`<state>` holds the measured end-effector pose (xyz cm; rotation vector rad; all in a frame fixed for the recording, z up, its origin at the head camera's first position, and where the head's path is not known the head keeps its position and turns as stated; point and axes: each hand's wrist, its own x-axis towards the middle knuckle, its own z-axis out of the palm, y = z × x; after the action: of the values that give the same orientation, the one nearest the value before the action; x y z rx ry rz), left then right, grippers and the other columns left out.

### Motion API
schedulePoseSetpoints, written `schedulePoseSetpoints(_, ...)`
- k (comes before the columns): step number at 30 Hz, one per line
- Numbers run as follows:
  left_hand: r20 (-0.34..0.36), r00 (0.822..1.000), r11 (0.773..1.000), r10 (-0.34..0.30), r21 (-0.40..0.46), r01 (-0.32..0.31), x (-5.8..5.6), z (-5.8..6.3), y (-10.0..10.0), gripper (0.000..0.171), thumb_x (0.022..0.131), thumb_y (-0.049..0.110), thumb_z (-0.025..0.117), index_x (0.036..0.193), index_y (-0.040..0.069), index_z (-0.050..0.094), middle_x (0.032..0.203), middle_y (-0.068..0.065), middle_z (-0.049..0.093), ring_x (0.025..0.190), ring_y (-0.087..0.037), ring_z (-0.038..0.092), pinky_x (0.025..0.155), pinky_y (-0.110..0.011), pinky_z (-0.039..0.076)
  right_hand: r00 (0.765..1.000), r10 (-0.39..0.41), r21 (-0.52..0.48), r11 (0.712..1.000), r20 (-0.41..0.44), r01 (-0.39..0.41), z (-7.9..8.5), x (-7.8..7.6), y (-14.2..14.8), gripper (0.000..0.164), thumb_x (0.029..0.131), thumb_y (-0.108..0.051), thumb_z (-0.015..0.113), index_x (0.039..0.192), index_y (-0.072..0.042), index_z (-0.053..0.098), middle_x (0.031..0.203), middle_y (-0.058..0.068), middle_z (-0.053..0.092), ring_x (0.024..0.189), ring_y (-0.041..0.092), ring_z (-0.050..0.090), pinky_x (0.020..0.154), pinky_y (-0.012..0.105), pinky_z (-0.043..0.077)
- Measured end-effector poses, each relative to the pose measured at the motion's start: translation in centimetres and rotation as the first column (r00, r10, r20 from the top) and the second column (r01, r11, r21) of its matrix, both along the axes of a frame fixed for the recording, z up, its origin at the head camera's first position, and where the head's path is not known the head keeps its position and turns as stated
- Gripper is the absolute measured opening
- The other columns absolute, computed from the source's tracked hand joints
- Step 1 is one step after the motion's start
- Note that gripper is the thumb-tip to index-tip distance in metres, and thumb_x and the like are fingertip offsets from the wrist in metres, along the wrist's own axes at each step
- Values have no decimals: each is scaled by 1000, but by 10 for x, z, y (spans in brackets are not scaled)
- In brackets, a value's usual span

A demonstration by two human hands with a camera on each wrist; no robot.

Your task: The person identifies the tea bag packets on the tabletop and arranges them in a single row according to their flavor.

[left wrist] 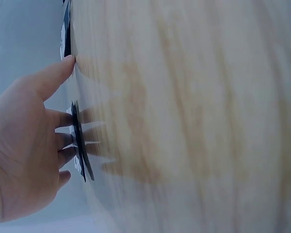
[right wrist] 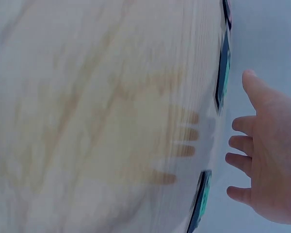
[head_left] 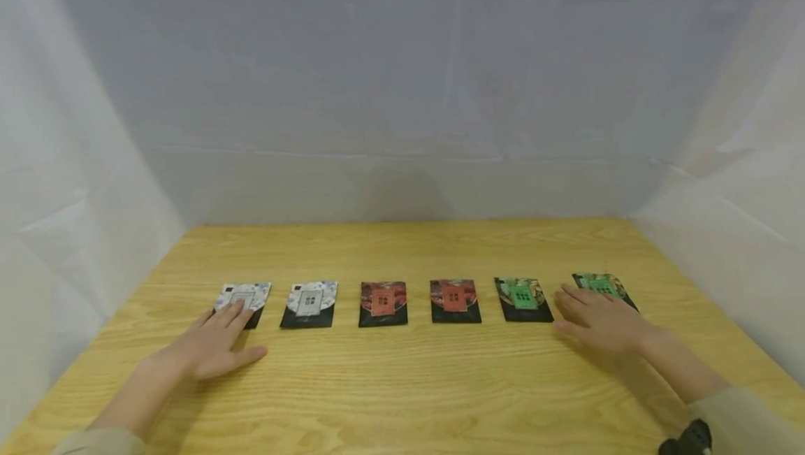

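Note:
My left hand (head_left: 214,347) lies with outstretched fingers over the leftmost white-and-black packet (head_left: 259,294), hiding part of its front. In the left wrist view the fingers (left wrist: 64,138) reach that packet (left wrist: 79,141), while the thumb points away to the side. My right hand (head_left: 600,319), its fingers extended and holding nothing, is between two green-and-black packets. One is the nearer-to-middle green packet (head_left: 523,300); the other, the far-right green packet (head_left: 619,289), is partly covered by the hand in the head view. The right wrist view shows these fingers (right wrist: 240,144) raised off the tabletop.
A second white packet (head_left: 309,305) and two red-and-black packets, the left red packet (head_left: 383,303) and the right red packet (head_left: 455,300), continue the row across the wooden table (head_left: 402,385). White sheeting (head_left: 402,91) encloses the back and both sides.

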<state>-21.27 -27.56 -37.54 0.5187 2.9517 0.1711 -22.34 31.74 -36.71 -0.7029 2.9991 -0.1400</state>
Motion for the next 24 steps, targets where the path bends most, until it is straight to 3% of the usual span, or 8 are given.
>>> schedulePoseSetpoints(6,0,1000,1000,2,-2,-2,0,0,0,88,89,57,48,135,-16,33,140,-38,23,128,-53,22,102,-66,13,998,-61,-2,998,-7,61,0,-4,20,68,95,-49,43,139,3,39,143,27,31,127,48,30,92,72,25)
schedulePoseSetpoints(15,6,1000,1000,1,-1,-1,0,1,0,87,89,56,49,134,-16,34,140,-39,23,128,-53,22,102,-66,14,994,-112,-18,993,10,113,-4,-9,46,72,94,-47,46,136,11,38,139,34,30,125,53,29,92,70,28)
schedulePoseSetpoints(24,6,1000,1000,-6,-2,6,-2,1,0,87,89,56,49,133,-17,35,139,-39,23,128,-53,23,102,-66,14,978,-161,-64,983,133,170,-7,-14,66,78,94,-49,47,135,16,33,140,40,21,123,58,23,90,71,27)
